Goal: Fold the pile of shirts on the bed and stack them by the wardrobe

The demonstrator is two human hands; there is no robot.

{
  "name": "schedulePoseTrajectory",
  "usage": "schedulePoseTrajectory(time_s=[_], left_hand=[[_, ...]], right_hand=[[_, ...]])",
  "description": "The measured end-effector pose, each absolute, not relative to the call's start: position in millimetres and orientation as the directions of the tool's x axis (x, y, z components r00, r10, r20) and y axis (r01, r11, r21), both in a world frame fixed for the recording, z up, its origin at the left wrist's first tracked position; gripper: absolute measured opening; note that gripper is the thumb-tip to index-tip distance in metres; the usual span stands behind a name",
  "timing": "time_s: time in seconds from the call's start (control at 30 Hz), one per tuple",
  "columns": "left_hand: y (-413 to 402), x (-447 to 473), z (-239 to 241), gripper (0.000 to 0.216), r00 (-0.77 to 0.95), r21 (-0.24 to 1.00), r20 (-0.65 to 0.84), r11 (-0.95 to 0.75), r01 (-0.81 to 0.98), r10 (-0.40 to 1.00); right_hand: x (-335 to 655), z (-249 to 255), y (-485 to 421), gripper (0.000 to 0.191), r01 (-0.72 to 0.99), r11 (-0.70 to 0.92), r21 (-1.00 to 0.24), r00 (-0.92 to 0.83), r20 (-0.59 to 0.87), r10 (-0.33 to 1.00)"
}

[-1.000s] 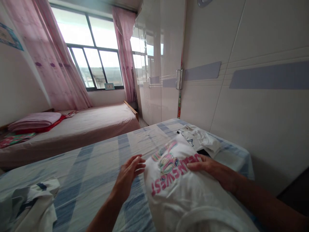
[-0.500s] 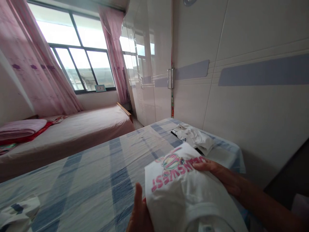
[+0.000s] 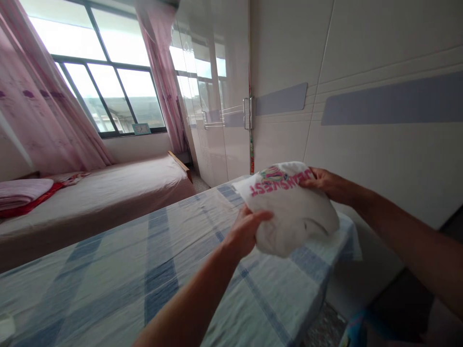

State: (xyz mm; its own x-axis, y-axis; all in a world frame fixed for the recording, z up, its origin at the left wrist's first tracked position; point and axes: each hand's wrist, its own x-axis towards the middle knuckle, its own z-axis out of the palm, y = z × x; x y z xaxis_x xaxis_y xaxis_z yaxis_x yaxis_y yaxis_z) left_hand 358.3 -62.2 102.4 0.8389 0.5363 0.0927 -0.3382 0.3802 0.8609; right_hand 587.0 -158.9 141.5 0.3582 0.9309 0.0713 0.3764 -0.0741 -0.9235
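Observation:
A folded white T-shirt with pink lettering and a coloured print is held up over the far right part of the bed. My left hand grips its left edge, thumb on top and fingers underneath. On the opposite edge, my right hand pinches the cloth near the lettering. The shirt's near end hangs down loosely and is a little blurred. Behind it, the spot where another white garment lay is hidden from view.
Beneath the shirt spreads a blue-and-white checked sheet. A scrap of white cloth shows at the lower left edge. White wardrobe doors stand close behind on the right. Across the room is a second bed under the window.
Both hands have carried the folded T-shirt forward and away from me, over the place of the other white garment, now covered. The view has shifted slightly right.

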Motion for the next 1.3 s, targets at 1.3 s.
schedulePoseTrajectory(time_s=[1.3], left_hand=[[5.0, -121.6, 23.7, 0.055, 0.079, -0.223, 0.582, 0.065, 0.973, 0.809]], right_hand=[[333.7, -47.5, 5.9, 0.051, 0.982, -0.087, -0.17, 0.127, 0.244, 0.961]])
